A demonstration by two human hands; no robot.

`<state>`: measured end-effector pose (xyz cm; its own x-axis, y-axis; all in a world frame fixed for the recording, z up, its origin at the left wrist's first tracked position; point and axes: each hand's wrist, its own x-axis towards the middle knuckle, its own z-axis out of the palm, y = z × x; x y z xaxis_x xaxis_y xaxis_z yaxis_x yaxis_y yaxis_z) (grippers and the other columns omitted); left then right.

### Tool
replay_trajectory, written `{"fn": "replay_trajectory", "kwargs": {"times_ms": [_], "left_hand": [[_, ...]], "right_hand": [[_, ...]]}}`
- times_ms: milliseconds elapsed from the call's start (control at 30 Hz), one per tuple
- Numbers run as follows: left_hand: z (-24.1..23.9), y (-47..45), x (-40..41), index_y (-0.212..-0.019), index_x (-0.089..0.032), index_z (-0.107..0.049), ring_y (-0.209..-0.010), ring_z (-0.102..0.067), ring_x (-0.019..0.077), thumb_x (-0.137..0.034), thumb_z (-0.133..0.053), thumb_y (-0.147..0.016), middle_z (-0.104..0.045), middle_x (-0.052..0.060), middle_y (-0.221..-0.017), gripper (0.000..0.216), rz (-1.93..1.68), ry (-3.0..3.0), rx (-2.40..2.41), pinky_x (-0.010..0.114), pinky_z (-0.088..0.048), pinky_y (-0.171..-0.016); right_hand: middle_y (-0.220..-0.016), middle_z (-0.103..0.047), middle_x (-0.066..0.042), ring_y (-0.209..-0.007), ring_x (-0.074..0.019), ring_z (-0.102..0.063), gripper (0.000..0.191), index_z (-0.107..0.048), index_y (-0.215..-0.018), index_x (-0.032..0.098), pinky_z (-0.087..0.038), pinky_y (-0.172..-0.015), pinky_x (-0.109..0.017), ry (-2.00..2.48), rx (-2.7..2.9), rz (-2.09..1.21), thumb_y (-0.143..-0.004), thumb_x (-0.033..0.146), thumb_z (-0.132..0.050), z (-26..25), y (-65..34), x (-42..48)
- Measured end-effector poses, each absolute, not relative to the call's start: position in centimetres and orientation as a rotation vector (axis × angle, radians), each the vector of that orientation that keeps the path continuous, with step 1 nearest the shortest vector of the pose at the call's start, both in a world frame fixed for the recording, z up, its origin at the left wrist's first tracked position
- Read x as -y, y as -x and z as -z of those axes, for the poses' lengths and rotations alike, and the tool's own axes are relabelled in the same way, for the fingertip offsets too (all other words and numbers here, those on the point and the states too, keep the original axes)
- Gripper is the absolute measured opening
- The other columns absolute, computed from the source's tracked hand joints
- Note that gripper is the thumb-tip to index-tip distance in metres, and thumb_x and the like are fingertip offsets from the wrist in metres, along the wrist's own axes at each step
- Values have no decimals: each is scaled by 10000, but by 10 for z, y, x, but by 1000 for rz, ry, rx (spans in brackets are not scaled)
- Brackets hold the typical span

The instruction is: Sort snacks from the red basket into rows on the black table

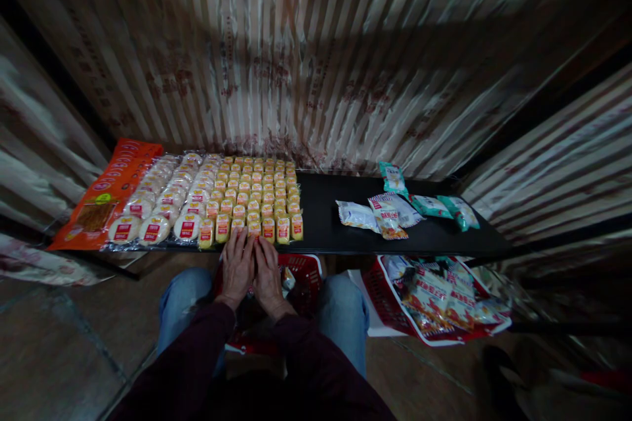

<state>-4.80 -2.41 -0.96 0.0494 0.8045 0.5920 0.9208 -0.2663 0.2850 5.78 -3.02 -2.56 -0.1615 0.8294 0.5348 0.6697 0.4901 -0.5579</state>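
Observation:
Both hands meet at the front row of small yellow wrapped snack cakes (268, 229) on the black shelf. My left hand (237, 268) has its fingers bent together over the front edge, at a cake in the row's middle. Right beside it, my right hand (267, 271) closes its fingertips on the same wrapped snack cake (254, 227). The fingers partly cover the cake and its neighbour. The cakes stand in several tidy rows. To their left lie rows of round white wrapped crackers (154, 229) with red labels.
An orange snack bag (109, 192) lies at the shelf's left end. White packets (357, 216) and green packets (430, 206) lie on the black shelf (318, 210) at right. A red basket (312, 271) stands between my knees; another basket (385, 299) holds snack bags. Striped sheeting (296, 66) hangs behind.

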Motion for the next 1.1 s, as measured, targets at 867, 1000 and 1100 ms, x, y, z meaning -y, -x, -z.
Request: {"fn": "replay_trajectory", "kwargs": {"times_ms": [867, 1000, 1100], "left_hand": [[19, 47, 11, -1280, -126, -513, -1447, -172, 258, -169, -430, -886, -410, 175, -1461, 405, 1052, 2178, 1686, 530, -217, -1138], [22, 48, 12, -1299, -162, -517, -1453, -135, 270, -154, -434, -883, -348, 166, -1499, 424, 990, 2207, 1699, 547, -208, -1136], [22, 48, 12, -1310, -164, -515, -1453, -132, 278, -181, -453, -882, -316, 160, -1517, 432, 969, 2216, 1713, 548, -202, -1140]], "right_hand": [[-1555, -196, -174, -1426, -361, -91, 743, -336, -1444, 174, -202, -1072, -584, 1747, 1789, 112, -843, 583, -490, -2, -109, -23], [-1557, -169, -187, -1419, -368, -111, 777, -315, -1451, 173, -207, -1059, -599, 1736, 1800, 118, -827, 595, -500, 4, -107, -25], [-1560, -134, -198, -1420, -375, -99, 779, -316, -1448, 161, -211, -1053, -606, 1729, 1804, 126, -822, 587, -504, 6, -105, -27]]}}
